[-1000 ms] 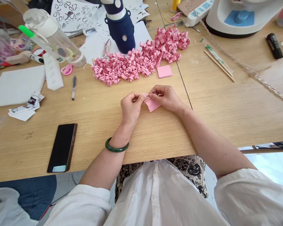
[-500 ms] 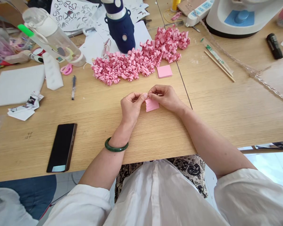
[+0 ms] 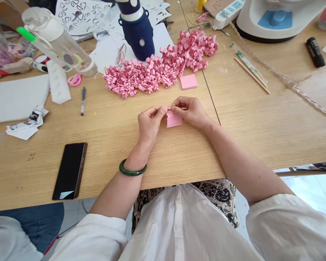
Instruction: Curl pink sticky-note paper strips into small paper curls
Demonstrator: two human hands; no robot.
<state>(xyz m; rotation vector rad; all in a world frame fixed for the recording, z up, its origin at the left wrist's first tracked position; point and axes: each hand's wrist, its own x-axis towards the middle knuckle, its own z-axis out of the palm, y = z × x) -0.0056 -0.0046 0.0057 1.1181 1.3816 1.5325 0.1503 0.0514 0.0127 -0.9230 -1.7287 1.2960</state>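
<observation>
Between my two hands is a small piece of pink paper [image 3: 174,120], cut into strips along its left side. My left hand [image 3: 151,121], with a green bangle on its wrist, pinches the paper's upper left edge between thumb and finger. At the upper right edge, my right hand [image 3: 189,110] pinches the same paper, its fingers curled. The fingertips of both hands almost meet. Just beyond them lies a flat pink paper stack [image 3: 188,82]. A long heap of curled pink paper pieces [image 3: 152,74] stretches behind that.
A dark blue bottle [image 3: 139,34] stands behind the heap, and a clear bottle [image 3: 67,49] is at the left. A phone [image 3: 70,170], a pen [image 3: 83,101] and pink scissors [image 3: 75,79] lie left. Wooden sticks [image 3: 251,75] and a black marker [image 3: 315,52] lie right.
The view has shifted very slightly. Both hands keep their pinch on the pink paper, and a little more of its top edge shows between the fingertips.
</observation>
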